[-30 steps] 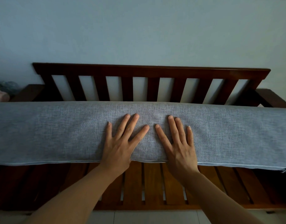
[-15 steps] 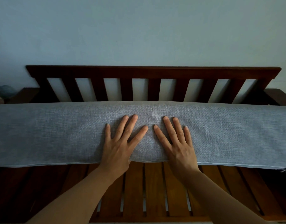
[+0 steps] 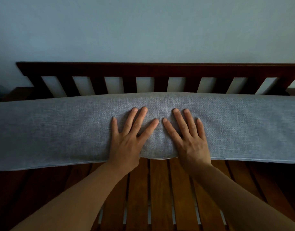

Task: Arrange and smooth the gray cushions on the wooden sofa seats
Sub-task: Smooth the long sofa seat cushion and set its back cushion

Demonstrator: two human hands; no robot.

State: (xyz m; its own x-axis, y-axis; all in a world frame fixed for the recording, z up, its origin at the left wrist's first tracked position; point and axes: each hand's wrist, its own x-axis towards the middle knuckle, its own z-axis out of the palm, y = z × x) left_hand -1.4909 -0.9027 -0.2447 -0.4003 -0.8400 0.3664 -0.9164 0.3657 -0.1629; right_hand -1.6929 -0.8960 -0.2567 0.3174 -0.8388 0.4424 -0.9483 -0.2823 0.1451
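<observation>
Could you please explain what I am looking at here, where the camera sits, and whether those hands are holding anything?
There is no machine here: a person wears one wide-angle camera on the head, looking forward and down at their own bare arms. The left hand and the right hand lie side by side, fingers straight and spread, pressing flat on a long gray woven-fabric cushion. Nothing is gripped. The cushion lies across the rear of a dark brown wooden slatted sofa seat, in front of the slatted wooden backrest. The front slats are uncovered. A pale wall stands behind.

Head view looks forward and down, close over the sofa (image 3: 156, 69).
</observation>
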